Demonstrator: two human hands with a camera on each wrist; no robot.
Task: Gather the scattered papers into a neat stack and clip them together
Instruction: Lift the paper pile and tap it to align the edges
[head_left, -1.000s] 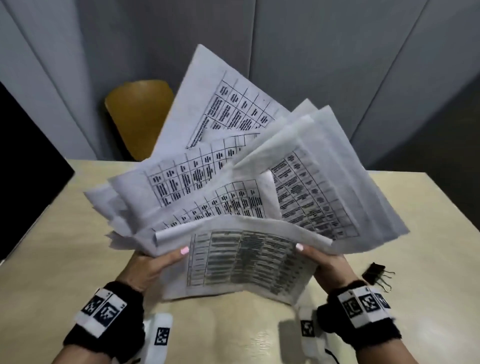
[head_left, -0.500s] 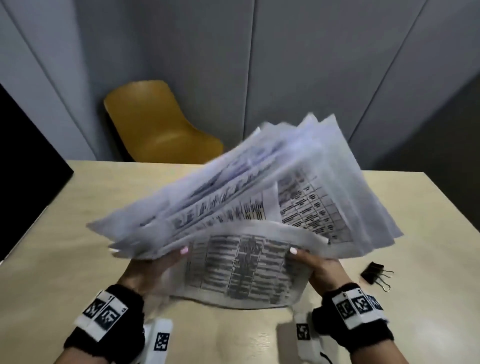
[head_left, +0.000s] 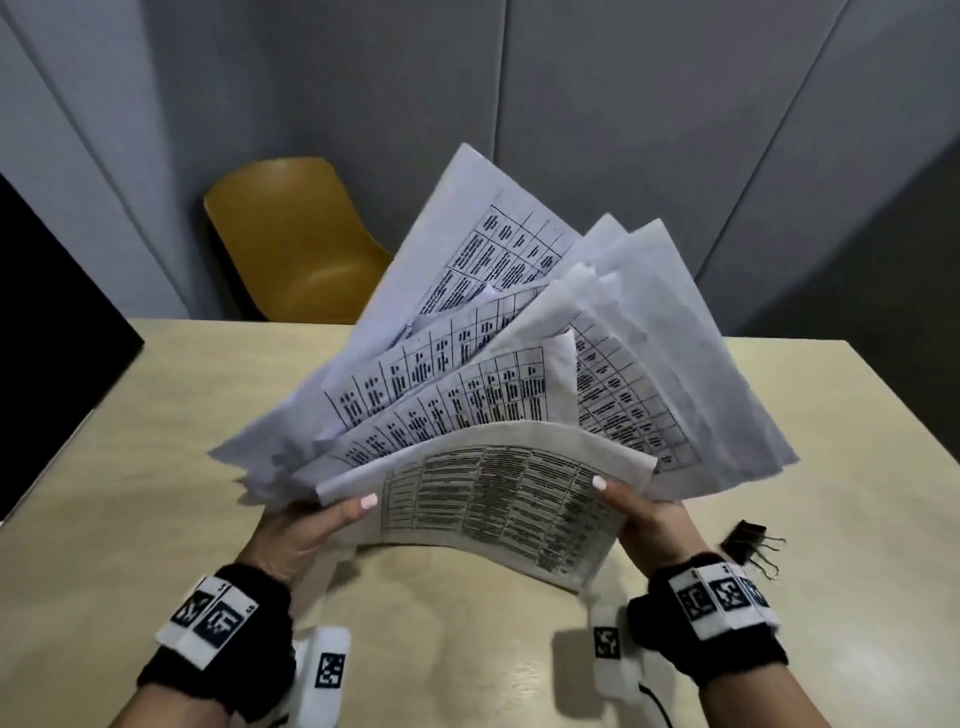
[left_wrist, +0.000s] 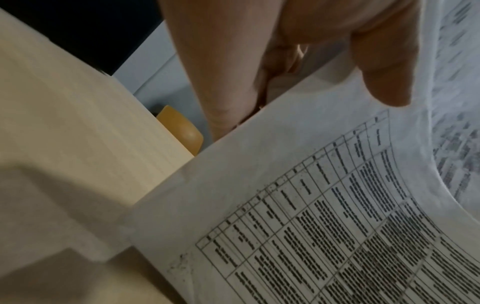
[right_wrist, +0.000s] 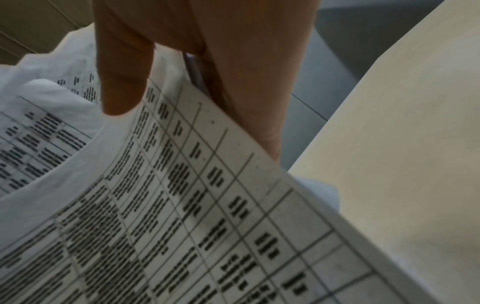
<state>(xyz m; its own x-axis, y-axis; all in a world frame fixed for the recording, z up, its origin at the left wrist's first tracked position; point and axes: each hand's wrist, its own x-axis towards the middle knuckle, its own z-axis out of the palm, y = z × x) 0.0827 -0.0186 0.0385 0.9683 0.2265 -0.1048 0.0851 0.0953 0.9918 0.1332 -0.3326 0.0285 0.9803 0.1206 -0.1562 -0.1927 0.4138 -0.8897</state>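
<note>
Several white papers (head_left: 498, 395) printed with tables stand fanned and uneven above the table, held up between both hands. My left hand (head_left: 311, 525) grips their left edge, thumb on the front sheet and fingers behind. My right hand (head_left: 639, 514) grips the right edge the same way. The nearest sheet bows toward me and its lower edge hangs just above the table. In the left wrist view the thumb (left_wrist: 384, 67) presses the papers (left_wrist: 324, 216); the right wrist view shows the thumb (right_wrist: 124, 72) on the papers (right_wrist: 182, 205). A black binder clip (head_left: 748, 543) lies on the table right of my right hand.
The beige table (head_left: 156, 519) spreads under the papers. A yellow chair (head_left: 296, 244) stands beyond its far edge against a grey panelled wall. A black panel (head_left: 47, 322) borders the table's left side.
The sheets dropped forward half a second ago and have now swung back up and fanned out. Both hands kept their grip at the lower edges.
</note>
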